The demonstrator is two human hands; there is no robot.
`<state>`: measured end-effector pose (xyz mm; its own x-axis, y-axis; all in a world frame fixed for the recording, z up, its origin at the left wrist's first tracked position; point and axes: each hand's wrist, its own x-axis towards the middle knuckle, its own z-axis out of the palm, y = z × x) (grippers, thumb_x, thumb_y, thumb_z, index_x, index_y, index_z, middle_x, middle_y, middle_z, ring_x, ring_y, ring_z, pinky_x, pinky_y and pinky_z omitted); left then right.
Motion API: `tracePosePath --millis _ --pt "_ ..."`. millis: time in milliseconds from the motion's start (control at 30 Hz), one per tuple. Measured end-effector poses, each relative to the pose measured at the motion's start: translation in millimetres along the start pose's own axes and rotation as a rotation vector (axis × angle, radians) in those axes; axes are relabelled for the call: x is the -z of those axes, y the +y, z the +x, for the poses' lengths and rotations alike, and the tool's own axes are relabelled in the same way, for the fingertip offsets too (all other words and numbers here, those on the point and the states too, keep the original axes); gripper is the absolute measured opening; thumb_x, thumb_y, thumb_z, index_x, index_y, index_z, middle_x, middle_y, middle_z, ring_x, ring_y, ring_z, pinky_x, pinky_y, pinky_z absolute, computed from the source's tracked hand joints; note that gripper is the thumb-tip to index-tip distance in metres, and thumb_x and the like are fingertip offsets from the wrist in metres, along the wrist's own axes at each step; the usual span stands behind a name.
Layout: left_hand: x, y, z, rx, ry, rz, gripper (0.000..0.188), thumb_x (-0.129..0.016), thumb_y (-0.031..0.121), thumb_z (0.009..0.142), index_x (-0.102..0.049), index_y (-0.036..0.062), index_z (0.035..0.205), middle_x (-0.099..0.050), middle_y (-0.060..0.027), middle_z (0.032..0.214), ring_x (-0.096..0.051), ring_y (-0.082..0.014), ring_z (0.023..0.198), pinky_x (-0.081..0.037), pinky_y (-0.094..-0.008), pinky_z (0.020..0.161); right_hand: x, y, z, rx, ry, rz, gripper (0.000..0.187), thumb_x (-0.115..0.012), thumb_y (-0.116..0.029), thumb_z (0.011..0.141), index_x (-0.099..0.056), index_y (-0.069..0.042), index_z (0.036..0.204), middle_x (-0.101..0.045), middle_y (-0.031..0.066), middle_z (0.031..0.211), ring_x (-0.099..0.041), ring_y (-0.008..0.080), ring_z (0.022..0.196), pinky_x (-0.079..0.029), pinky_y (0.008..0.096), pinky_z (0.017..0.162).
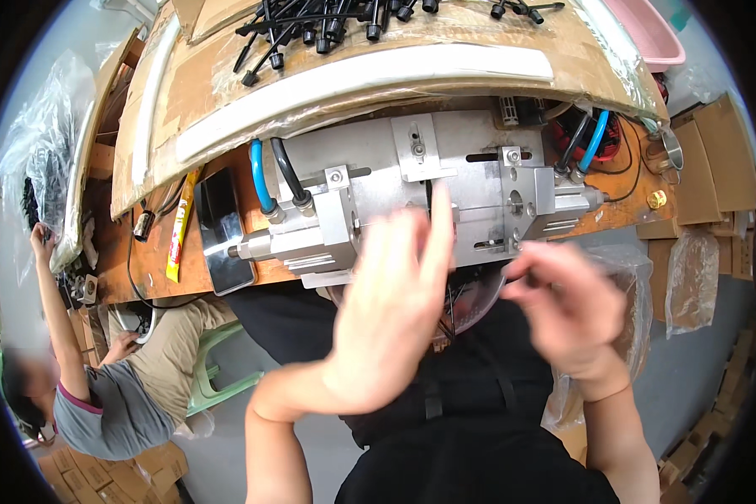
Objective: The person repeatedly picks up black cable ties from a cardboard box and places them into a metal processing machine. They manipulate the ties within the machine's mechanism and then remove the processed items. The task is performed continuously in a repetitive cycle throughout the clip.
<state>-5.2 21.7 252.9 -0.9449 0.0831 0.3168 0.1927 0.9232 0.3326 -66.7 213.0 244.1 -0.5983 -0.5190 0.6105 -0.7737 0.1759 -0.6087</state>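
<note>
In front of me a metal clamping fixture (470, 220) lies on the wooden bench, with a cylinder block at each side. My left hand (391, 294) is over its middle, blurred, fingers stretched out and the index fingertip near the central metal plate (415, 144). Beside that fingertip a thin dark piece (429, 195) shows in the fixture; whether I touch it cannot be seen. My right hand (573, 307) is off the fixture's front right edge, blurred, fingers loosely bent and apart, with nothing visible in them. Below the fixture, a clear container (481, 304) with thin dark rods is partly hidden.
Black rod-like parts with knobbed ends (323, 29) lie on a cardboard-covered shelf (155, 164) beyond the fixture. Blue hoses (261, 176) join the fixture. A phone (224, 231) and a yellow packet (181, 227) lie left. Another person (118, 412) sits at far left. Cardboard boxes (704, 160) stand right.
</note>
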Motion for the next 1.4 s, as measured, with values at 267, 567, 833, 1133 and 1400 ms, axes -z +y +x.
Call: tracePosePath --millis 267,567,833,1133,1400 --pt "48.3 -51.7 136.7 -0.026 0.17 0.067 0.021 -0.062 0.006 0.09 -0.061 -0.0002 0.11 -0.061 -0.0173 0.097 -0.059 -0.028 0.092 -0.049 -0.0348 0.082 -63.1 -0.3 -28.3 -0.078 -0.111 -0.126 0.066 -0.077 0.008 0.069 -0.054 0.008 0.132 -0.06 0.0106 0.075 -0.054 0.0205 0.059 -0.046 0.0318 0.054" --pt "42.0 -37.5 75.6 -0.099 0.419 -0.072 0.05 -0.071 -0.002 0.076 -0.062 0.0046 0.125 -0.057 -0.0047 0.085 -0.049 -0.0143 0.069 -0.045 -0.028 0.068 -26.5 -8.3 10.6 -0.028 -0.241 -0.267 0.057 -0.075 -0.002 0.075 -0.058 0.001 0.129 -0.057 0.0064 0.071 -0.057 0.0184 0.059 -0.047 0.0315 0.052" --pt "-16.2 19.1 -38.3 0.115 0.005 -0.008 0.077 -0.073 0.0 0.073 -0.042 -0.0045 0.143 -0.05 -0.0094 0.094 -0.05 -0.0257 0.085 -0.043 -0.0379 0.079 10.4 53.5 202.3 0.441 -0.22 -0.805 0.02 -0.064 -0.012 0.091 -0.066 0.005 0.101 -0.069 0.0141 0.079 -0.069 0.0155 0.074 -0.053 0.0299 0.061" --pt "-35.7 14.3 -27.5 0.1 -0.04 0.0 0.074 -0.072 0.002 0.078 -0.04 -0.0038 0.144 -0.05 -0.0091 0.096 -0.05 -0.0246 0.087 -0.044 -0.0379 0.078 24.1 17.1 182.1 -0.065 0.268 -0.114 0.02 -0.064 -0.009 0.09 -0.066 0.003 0.106 -0.07 0.0111 0.085 -0.065 0.0131 0.066 -0.048 0.0214 0.052" --pt "22.6 -19.4 58.6 -0.123 0.295 0.061 0.042 -0.061 -0.002 0.07 -0.058 -0.002 0.113 -0.051 -0.0147 0.093 -0.053 -0.0306 0.089 -0.049 -0.0377 0.077 -19.9 -10.6 1.2 -0.061 -0.12 -0.058 0.057 -0.075 0.009 0.072 -0.058 0.008 0.126 -0.069 0.0115 0.083 -0.069 0.0166 0.066 -0.052 0.0254 0.058"
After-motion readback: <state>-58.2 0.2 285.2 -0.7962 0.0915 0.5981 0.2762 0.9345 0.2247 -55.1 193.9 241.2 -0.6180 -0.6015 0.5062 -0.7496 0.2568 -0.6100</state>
